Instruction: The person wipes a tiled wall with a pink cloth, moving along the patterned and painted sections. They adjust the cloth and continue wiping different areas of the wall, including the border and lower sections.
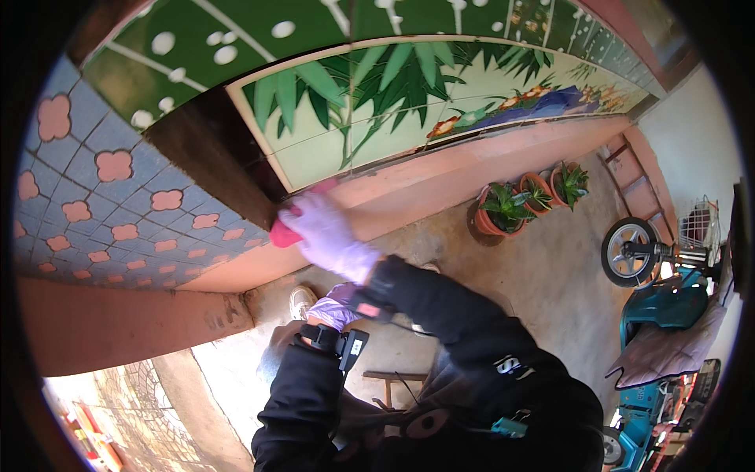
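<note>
My right hand (330,239), in a thin lavender glove, is shut on a red cloth (285,233). It presses near the lower corner where a tiled mural of green bamboo leaves (309,154) meets a dark brown post-like edge (206,156). The hand is slightly blurred. My left hand (334,308), also gloved in lavender, is lower down, close to my body. My right sleeve partly covers it, so its fingers are hidden. Black devices (351,348) are strapped at the wrists.
Blue wall tiles with pink flower shapes (115,166) flank the corner. A pink ledge (424,171) runs under the mural. Several potted plants (501,209) stand on the concrete floor (531,265). A teal electric scooter (663,298) and a ladder (634,177) are at right. A wooden stool (392,377) is below me.
</note>
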A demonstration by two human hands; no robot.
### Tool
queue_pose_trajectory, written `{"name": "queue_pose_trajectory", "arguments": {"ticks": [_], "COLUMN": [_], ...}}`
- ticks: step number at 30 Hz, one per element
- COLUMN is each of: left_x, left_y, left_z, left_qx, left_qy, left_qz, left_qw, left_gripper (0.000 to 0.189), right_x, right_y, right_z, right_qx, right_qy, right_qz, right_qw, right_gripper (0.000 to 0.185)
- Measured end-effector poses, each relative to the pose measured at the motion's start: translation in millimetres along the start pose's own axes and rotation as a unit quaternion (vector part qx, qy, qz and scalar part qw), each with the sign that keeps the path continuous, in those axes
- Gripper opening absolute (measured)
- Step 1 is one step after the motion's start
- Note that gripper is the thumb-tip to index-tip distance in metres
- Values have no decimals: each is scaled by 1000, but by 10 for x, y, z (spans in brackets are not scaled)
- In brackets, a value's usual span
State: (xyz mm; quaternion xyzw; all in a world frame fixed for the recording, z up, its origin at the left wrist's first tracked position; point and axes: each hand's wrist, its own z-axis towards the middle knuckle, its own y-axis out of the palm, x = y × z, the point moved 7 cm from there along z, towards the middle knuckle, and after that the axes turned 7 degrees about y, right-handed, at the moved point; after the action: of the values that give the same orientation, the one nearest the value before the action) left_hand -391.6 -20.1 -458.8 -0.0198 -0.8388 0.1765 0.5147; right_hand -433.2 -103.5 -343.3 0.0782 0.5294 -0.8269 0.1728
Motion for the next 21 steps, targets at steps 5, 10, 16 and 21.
{"name": "queue_pose_trajectory", "arguments": {"ticks": [5,10,16,21], "left_x": [22,117,134,94], "left_y": [-75,27,59,27], "left_z": [103,330,392,389], "left_qx": [115,76,78,86], "left_qy": [0,-31,-34,-37], "left_qz": [166,202,226,230], "left_qw": [979,976,970,969], "left_gripper": [48,37,40,40], "right_x": [176,1475,3587,4712], "right_y": [-67,-578,-1569,-1906], "right_z": [-58,-371,-864,-988], "right_qx": [23,-23,69,96], "right_qy": [-54,20,285,455], "right_qz": [37,-31,-95,-99], "right_qw": [998,999,951,880], "right_gripper": [45,54,43,46]}}
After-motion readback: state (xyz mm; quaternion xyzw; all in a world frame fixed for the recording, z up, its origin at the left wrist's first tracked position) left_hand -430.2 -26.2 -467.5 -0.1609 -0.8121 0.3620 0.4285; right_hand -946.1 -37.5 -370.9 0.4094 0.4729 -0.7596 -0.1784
